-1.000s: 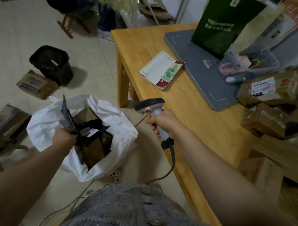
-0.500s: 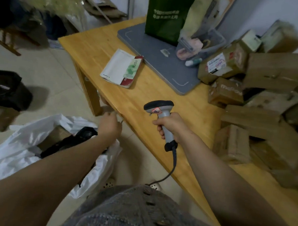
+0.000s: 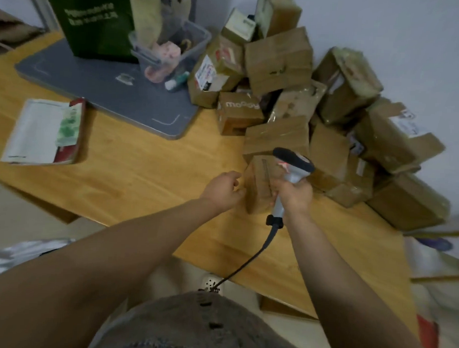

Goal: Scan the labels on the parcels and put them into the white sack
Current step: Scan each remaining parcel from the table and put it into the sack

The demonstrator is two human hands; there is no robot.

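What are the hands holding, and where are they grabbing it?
The right hand grips the scanner by its grey handle. The left hand holds nothing yet; it is reaching for the nearest brown parcel.

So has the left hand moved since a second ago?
Yes. The left hand left the sack on the floor and came up over the wooden table, beside a small parcel.

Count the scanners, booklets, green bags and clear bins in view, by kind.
scanner: 1
booklet: 1
green bag: 1
clear bin: 1
Total: 4
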